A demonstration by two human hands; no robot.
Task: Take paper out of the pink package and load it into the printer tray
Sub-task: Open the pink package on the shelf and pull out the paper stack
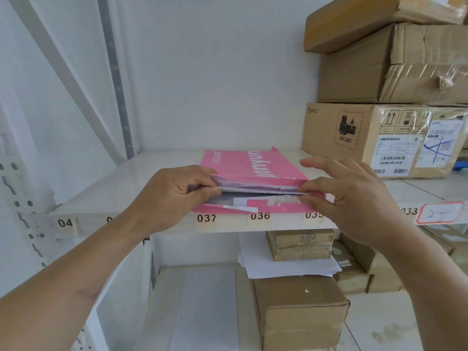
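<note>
- I see both forearms reaching up and forward from the bottom corners of the view, bare, meeting at the front edge of a white shelf [106, 183].
- My left hand [174, 196] is closed on the near left corner of the pink package [253, 171]; its fingers [202, 190] pinch the opened end flap, thumb on top, the other digits curled beneath.
- My right hand [352, 196] grips the near right corner of the same opening; thumb and lower fingers are pressed together on the flap edge, while the index finger stretches out flat above the package top.
- The pink package lies flat on the shelf, its near end hanging just over the shelf lip above the labels 037 and 036.
- Between my two hands the package mouth gapes a little, and the white edge of the paper [255, 190] shows inside it.
- On the lower shelf below sit brown parcels [298, 310] and some loose white sheets [286, 264].
- Farther back on the right, stacked cardboard boxes [379, 138] stand on the same shelf as the package, near it but apart.
- No printer tray is in view.
</note>
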